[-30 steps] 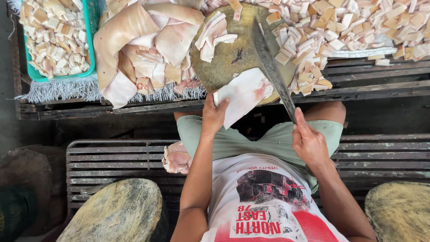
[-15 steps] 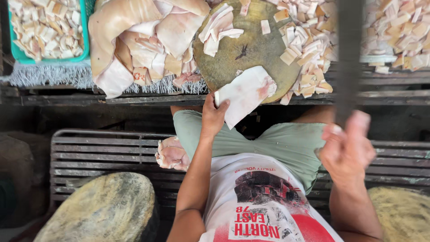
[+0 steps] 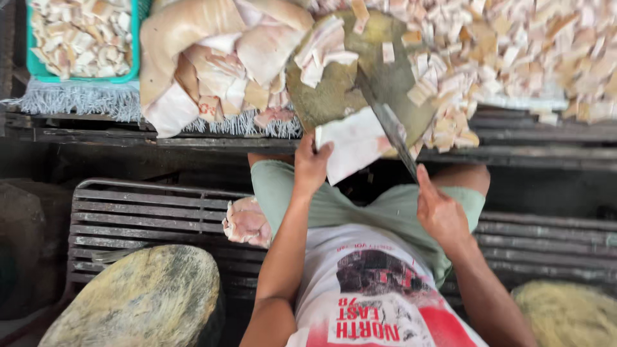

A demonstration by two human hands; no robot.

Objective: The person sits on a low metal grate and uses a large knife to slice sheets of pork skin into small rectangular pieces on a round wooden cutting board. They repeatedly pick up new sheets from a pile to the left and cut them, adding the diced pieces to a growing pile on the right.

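Head view: the left hand [image 3: 311, 168] pinches the near corner of a pale slab of pork skin [image 3: 352, 144], which overhangs the near edge of a round chopping block [image 3: 334, 96]. The right hand [image 3: 440, 212], fist closed on the handle, brings a cleaver [image 3: 385, 122] down across the slab's far side. Beyond the blade, cut pieces [image 3: 514, 51] heap up. Left of the gripped slab lie uncut sheets [image 3: 212, 58], then a green basket [image 3: 132, 45] of pieces. Below the hands, slatted benches [image 3: 148, 212] leave a dark gap; another meat piece [image 3: 247, 222] rests beside the person's leg.
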